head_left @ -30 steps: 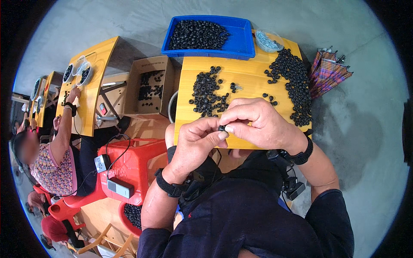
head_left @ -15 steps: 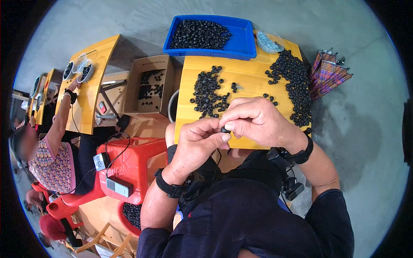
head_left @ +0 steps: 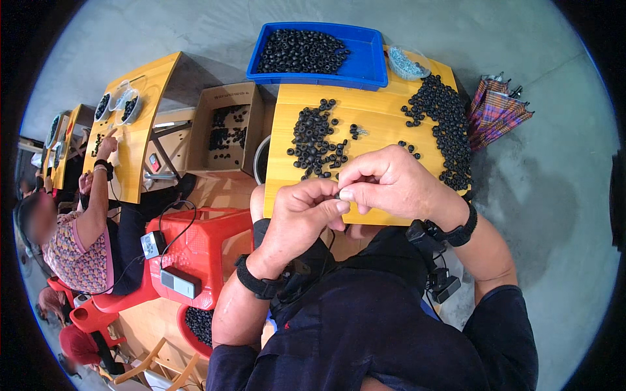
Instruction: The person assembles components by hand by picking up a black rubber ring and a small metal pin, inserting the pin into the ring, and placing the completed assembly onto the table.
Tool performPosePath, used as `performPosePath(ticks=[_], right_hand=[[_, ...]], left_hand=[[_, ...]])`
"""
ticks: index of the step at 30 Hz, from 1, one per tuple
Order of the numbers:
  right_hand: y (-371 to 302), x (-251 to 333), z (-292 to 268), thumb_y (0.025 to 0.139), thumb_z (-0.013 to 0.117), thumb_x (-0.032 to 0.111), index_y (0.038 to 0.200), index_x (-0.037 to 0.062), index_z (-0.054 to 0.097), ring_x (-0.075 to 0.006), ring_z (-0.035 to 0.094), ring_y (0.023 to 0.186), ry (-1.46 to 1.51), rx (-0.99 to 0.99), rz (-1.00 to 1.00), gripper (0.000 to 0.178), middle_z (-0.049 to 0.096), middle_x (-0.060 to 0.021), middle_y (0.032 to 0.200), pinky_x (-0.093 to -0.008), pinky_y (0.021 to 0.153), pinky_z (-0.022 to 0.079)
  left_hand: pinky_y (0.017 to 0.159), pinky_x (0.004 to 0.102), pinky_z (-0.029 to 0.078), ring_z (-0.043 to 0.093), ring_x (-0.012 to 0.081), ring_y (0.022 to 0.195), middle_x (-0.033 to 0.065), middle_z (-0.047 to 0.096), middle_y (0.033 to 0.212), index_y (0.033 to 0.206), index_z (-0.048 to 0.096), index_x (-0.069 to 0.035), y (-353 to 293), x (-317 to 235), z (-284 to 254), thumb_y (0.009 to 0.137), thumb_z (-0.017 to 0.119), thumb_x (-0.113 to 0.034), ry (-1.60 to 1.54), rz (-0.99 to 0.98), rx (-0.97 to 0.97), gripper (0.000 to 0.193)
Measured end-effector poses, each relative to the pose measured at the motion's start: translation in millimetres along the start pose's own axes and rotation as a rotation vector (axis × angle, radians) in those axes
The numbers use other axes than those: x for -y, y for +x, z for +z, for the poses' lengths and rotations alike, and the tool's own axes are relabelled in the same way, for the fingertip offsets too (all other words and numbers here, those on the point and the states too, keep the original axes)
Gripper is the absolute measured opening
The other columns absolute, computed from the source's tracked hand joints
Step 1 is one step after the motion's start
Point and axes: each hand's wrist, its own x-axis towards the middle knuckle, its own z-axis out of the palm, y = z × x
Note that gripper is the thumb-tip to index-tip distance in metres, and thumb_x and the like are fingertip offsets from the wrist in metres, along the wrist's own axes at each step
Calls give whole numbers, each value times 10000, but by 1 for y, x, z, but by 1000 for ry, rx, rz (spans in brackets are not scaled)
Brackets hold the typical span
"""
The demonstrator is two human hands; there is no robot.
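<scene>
1. Our left hand (head_left: 301,218) and right hand (head_left: 391,182) meet fingertip to fingertip, both pinching one small black ring (head_left: 338,194) between them, above the near edge of the yellow wooden table (head_left: 375,107).
2. Loose black rings (head_left: 316,140) lie at 11 o'clock of the hands; a longer heap (head_left: 447,130) at 1 o'clock; a blue tray (head_left: 313,55) of rings at 12.
3. Grey concrete floor (head_left: 561,215) lies all around; a folded plaid umbrella (head_left: 495,114) at 2 o'clock; a red plastic stool (head_left: 195,251) at 8 o'clock; a co-worker (head_left: 72,241) sits at 9 o'clock.

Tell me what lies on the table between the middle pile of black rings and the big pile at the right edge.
In the head view, between the middle pile and the right pile on the yellow table: bare wood, with a small ring cluster and a few strays.
</scene>
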Motion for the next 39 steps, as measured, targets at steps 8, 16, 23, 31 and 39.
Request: performPosePath(ticks=[8,16,23,31,39], right_hand=[[-12,-8,-1,860,638,132,878,24,672,-82,604,602,155,-15,106,115,632,-28,690,-221,543,501],[-30,-11,2,910,606,193,939,42,654,-89,629,609,263,-72,144,161,645,-39,726,-220,477,505],[-28,-19,0,904,609,163,880,0,592,-112,646,649,544,-55,173,166,638,-72,763,-233,514,542],[-30,-21,-3,905,597,222,857,-22,573,-163,659,570,710,133,337,250,631,-98,720,-269,503,570],[-33,-24,-3,913,572,279,863,-33,579,-185,646,499,740,316,308,316,630,-85,677,-277,461,554]], left_hand=[[575,218,519,615,84,643,43,648,780,951,635,34,-3,3,12,878,621,-30,92,94,-25,99],[574,213,519,610,78,651,31,645,783,962,632,24,-3,7,19,886,618,-36,61,126,26,98],[593,211,500,604,76,686,35,648,800,949,634,21,2,6,25,886,610,-20,55,84,35,79],[670,214,487,595,69,740,35,660,816,952,642,26,-4,0,27,881,614,-13,39,92,63,86],[729,229,501,614,91,806,60,668,870,980,631,40,-9,-8,23,883,608,-5,-23,52,207,110]])
